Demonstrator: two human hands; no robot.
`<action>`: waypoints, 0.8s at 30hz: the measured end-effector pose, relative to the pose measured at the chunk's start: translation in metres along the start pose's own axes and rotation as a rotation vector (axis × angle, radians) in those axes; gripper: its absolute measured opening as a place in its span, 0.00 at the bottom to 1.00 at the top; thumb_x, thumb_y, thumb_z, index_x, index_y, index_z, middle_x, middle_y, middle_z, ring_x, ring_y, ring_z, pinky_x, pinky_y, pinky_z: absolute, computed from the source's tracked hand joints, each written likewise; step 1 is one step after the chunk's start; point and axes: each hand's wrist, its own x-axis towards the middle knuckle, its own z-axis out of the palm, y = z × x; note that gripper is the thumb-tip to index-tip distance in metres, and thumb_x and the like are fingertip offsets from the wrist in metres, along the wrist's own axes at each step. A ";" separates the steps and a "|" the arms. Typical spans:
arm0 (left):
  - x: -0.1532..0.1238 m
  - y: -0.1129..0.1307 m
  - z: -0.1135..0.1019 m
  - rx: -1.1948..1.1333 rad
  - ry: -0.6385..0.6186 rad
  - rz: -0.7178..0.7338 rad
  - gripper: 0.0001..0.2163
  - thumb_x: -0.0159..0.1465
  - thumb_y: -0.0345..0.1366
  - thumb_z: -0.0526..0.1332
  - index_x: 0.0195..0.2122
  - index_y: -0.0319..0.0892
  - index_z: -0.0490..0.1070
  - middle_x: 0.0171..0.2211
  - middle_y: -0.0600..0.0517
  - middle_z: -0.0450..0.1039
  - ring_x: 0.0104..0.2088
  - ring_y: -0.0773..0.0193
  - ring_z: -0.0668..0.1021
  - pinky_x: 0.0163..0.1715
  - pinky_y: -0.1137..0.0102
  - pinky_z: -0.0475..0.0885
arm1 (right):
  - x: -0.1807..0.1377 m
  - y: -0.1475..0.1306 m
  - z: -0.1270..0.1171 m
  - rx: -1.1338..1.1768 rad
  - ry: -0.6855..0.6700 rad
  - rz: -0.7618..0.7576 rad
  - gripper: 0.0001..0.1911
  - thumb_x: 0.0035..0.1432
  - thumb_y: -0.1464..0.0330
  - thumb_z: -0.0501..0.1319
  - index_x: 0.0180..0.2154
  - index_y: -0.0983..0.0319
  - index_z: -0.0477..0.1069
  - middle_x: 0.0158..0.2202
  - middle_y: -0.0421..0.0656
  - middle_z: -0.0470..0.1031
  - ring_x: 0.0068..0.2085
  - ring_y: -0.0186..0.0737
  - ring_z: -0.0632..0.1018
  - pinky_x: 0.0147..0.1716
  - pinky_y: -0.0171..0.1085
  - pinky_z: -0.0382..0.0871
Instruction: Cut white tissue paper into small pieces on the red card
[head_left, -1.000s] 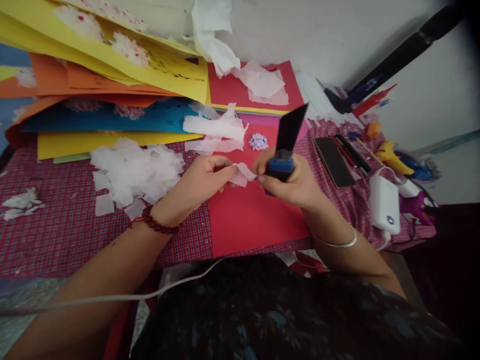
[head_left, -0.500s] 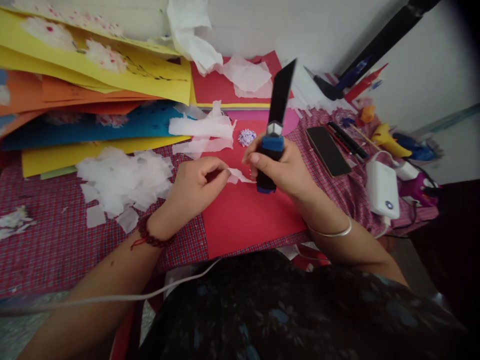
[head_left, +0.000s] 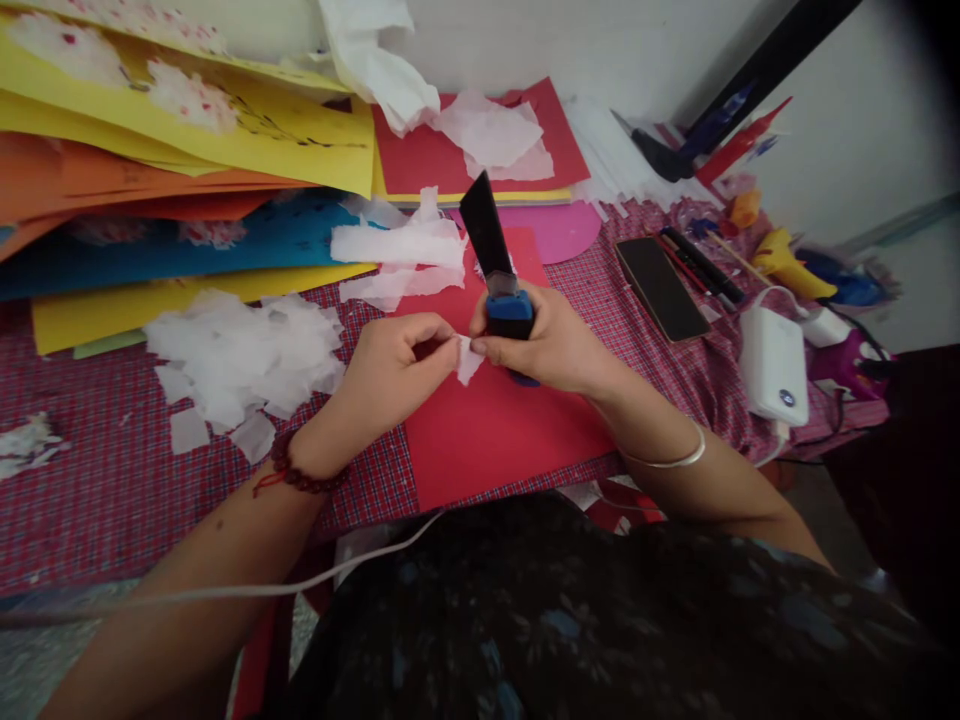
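Note:
My left hand pinches a small piece of white tissue paper above a red card sheet. My right hand is closed round a blue-handled cutter whose dark blade points up and tilts to the left; its thumb and forefinger also touch the same tissue piece. Both hands meet over the red sheet. A small white paper flower behind the blade is mostly hidden.
A pile of white tissue scraps lies left of the hands, and torn tissue strips lie just beyond them. Stacked coloured card sheets fill the back left. A phone, pens, a white charger and glue guns sit at right.
The cutter's blade has swung from leaning right to leaning left and come lower. My hands have drawn closer together, and the tissue piece is now bunched between them.

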 end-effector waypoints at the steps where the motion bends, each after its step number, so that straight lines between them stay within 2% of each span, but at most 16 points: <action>1: 0.001 -0.002 0.000 -0.087 -0.030 -0.044 0.12 0.64 0.38 0.59 0.23 0.42 0.68 0.19 0.55 0.66 0.22 0.69 0.66 0.22 0.71 0.58 | 0.000 0.001 0.000 0.012 -0.001 0.014 0.11 0.50 0.69 0.70 0.32 0.59 0.68 0.27 0.38 0.70 0.28 0.36 0.71 0.29 0.38 0.68; 5: 0.004 -0.009 0.001 -0.505 -0.089 -0.200 0.22 0.67 0.53 0.53 0.27 0.41 0.71 0.22 0.51 0.72 0.21 0.68 0.71 0.20 0.72 0.62 | 0.003 0.005 -0.003 0.094 -0.018 0.069 0.14 0.49 0.65 0.71 0.32 0.59 0.67 0.23 0.35 0.69 0.24 0.33 0.70 0.25 0.35 0.66; 8: 0.005 -0.010 0.003 -0.618 -0.112 -0.213 0.24 0.65 0.57 0.56 0.29 0.40 0.73 0.22 0.50 0.73 0.22 0.68 0.73 0.19 0.73 0.63 | 0.006 0.008 -0.004 0.179 -0.022 0.066 0.15 0.47 0.66 0.71 0.32 0.60 0.67 0.23 0.35 0.69 0.23 0.32 0.71 0.24 0.33 0.66; 11: 0.005 -0.010 0.003 -0.542 -0.083 -0.175 0.20 0.62 0.55 0.62 0.29 0.40 0.72 0.23 0.51 0.73 0.22 0.69 0.72 0.20 0.74 0.64 | 0.008 0.011 -0.003 0.240 0.004 0.098 0.14 0.48 0.68 0.70 0.32 0.60 0.67 0.22 0.34 0.68 0.22 0.31 0.71 0.24 0.33 0.67; 13: 0.004 -0.010 0.004 -0.396 -0.009 -0.099 0.16 0.59 0.51 0.66 0.33 0.40 0.73 0.26 0.52 0.75 0.24 0.68 0.73 0.23 0.73 0.66 | 0.008 0.011 -0.002 0.273 0.038 0.143 0.12 0.49 0.69 0.69 0.32 0.60 0.66 0.21 0.33 0.68 0.22 0.31 0.71 0.23 0.33 0.68; 17: 0.001 -0.011 0.007 -0.063 0.129 0.049 0.14 0.61 0.46 0.65 0.40 0.41 0.74 0.31 0.52 0.77 0.29 0.65 0.75 0.30 0.70 0.68 | 0.009 0.011 0.001 0.313 0.089 0.209 0.12 0.48 0.70 0.69 0.31 0.59 0.66 0.21 0.34 0.67 0.21 0.32 0.71 0.23 0.34 0.70; 21: -0.001 -0.009 0.008 0.076 0.153 0.117 0.09 0.64 0.41 0.61 0.33 0.41 0.74 0.29 0.53 0.76 0.28 0.66 0.74 0.30 0.70 0.67 | 0.009 0.010 0.003 0.319 0.095 0.228 0.12 0.48 0.70 0.69 0.31 0.59 0.65 0.20 0.34 0.67 0.21 0.32 0.70 0.23 0.34 0.70; 24: 0.001 -0.007 0.008 0.042 0.166 0.089 0.08 0.63 0.38 0.61 0.29 0.41 0.72 0.26 0.54 0.74 0.27 0.67 0.73 0.28 0.70 0.65 | 0.009 0.011 0.004 0.293 0.089 0.229 0.11 0.50 0.71 0.68 0.31 0.59 0.65 0.20 0.34 0.67 0.22 0.32 0.70 0.24 0.34 0.71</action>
